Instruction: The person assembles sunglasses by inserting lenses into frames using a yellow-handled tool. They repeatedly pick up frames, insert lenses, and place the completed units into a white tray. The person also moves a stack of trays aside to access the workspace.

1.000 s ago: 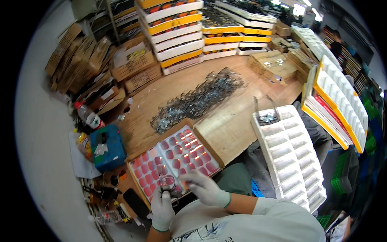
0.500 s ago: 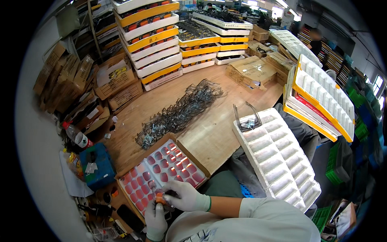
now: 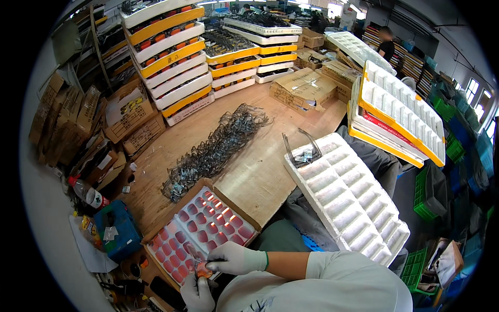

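Observation:
Both my hands wear white gloves and meet at the near edge of a cardboard box (image 3: pixel 236 205) that holds a tray of red lens-like pieces (image 3: pixel 200 234). My right hand (image 3: pixel 234 258) pinches a small orange-red piece (image 3: pixel 201 269) over the tray's front edge. My left hand (image 3: pixel 197 294) comes up from below and holds the same piece from underneath. Beyond the box, a long heap of dark metal frames (image 3: pixel 215 148) lies on the wooden table (image 3: pixel 270 171).
A white compartment tray (image 3: pixel 348 203) stands to my right, with a few parts in its far corner. Stacks of white and yellow trays (image 3: pixel 171 52) and cardboard boxes (image 3: pixel 304 88) line the table's back. A blue box (image 3: pixel 120 231) and a bottle (image 3: pixel 88 195) sit at left. Another person (image 3: pixel 385 44) stands far back.
The view has tilted, so the box and table sit higher in the picture. My hands have drawn back from over the tray to its front edge, holding a small orange-red piece.

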Demonstrator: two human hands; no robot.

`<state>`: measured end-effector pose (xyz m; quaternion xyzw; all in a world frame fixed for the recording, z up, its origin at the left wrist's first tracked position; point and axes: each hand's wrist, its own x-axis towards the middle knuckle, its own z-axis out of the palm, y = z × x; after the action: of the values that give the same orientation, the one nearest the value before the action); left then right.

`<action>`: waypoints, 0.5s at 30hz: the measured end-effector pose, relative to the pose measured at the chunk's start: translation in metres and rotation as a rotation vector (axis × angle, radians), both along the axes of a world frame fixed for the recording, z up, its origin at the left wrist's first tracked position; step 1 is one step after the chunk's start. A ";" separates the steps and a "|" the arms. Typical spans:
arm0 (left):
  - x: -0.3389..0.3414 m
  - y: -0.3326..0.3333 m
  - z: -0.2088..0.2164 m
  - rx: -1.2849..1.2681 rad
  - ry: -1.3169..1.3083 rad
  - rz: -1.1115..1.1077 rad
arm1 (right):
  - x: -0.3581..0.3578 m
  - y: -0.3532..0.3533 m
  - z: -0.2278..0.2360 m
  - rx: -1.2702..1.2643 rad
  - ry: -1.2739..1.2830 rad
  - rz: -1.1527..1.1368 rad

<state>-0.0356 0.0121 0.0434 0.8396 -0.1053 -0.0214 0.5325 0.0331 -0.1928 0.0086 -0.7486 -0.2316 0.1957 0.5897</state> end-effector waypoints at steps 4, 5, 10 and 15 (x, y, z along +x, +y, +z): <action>0.000 -0.003 0.011 -0.071 0.071 0.006 | -0.006 0.000 -0.006 0.141 -0.099 -0.042; 0.001 -0.004 0.012 -0.144 0.136 0.024 | -0.007 -0.001 -0.003 0.170 -0.090 -0.030; 0.001 -0.012 0.021 -0.295 0.187 0.052 | -0.006 -0.005 0.008 0.292 -0.125 0.032; 0.003 0.005 -0.010 -0.133 0.098 0.064 | 0.008 -0.016 0.022 0.071 -0.110 0.121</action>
<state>-0.0328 0.0170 0.0332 0.8034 -0.0533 -0.0381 0.5919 0.0410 -0.2090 0.0308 -0.7214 -0.3154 0.1811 0.5893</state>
